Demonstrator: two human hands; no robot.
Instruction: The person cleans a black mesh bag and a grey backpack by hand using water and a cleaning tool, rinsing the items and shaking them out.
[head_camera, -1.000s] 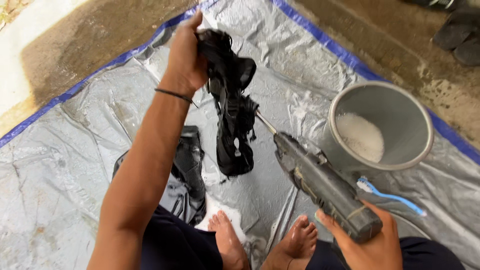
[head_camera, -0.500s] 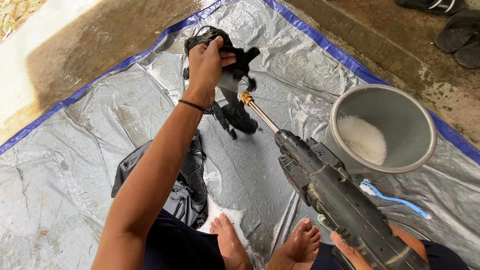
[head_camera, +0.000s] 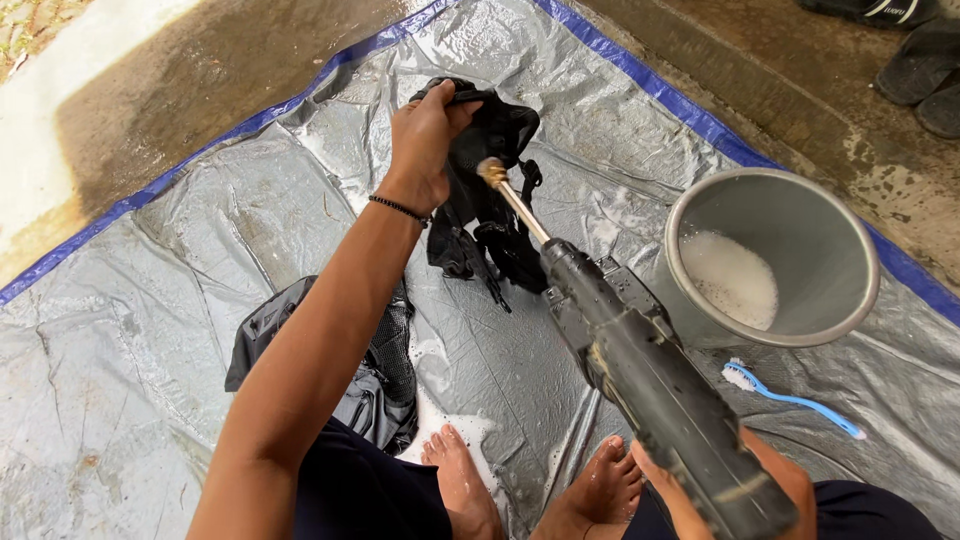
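At frame centre, spray guns: one (head_camera: 650, 375), right hand (head_camera: 725, 480) gripping, fingers hidden.
Left hand (head_camera: 425, 140): fingers clamp one black strap item (head_camera: 490, 190).
Buckets: one (head_camera: 770, 260), right.
Brushes: one (head_camera: 790, 398).

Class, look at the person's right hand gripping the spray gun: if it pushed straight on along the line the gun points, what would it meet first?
Most likely the black fabric item that the left hand holds up. The right hand aims the spray gun so its brass nozzle tip sits right at that fabric, though depth is hard to judge.
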